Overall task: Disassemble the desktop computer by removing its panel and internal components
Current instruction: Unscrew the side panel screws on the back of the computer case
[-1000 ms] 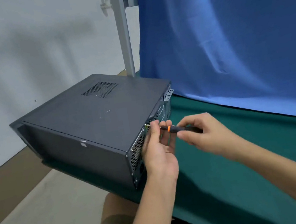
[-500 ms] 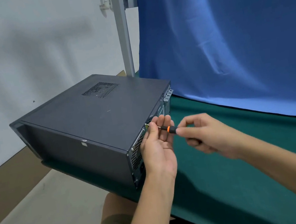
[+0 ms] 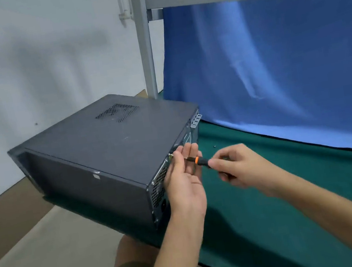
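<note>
A dark grey desktop computer case (image 3: 104, 148) lies on its side at the left end of the green table (image 3: 273, 210), its rear panel facing right. My left hand (image 3: 185, 184) is upright against that rear panel, thumb and fingertips pinching the shaft of a screwdriver (image 3: 197, 160) near a screw at the panel's upper edge. My right hand (image 3: 237, 167) pinches the screwdriver's black handle, just behind its orange ring. The screwdriver's tip is hidden by my left fingers.
One small loose screw (image 3: 214, 146) lies on the table behind my hands. A blue cloth (image 3: 274, 61) hangs along the back, with a grey metal frame post (image 3: 145, 46) at its left. The case overhangs the table's left end above the floor. My knee (image 3: 131, 265) is below.
My right fingers have shifted round the screwdriver handle. My left fingers have straightened up beside the shaft. The case has not moved.
</note>
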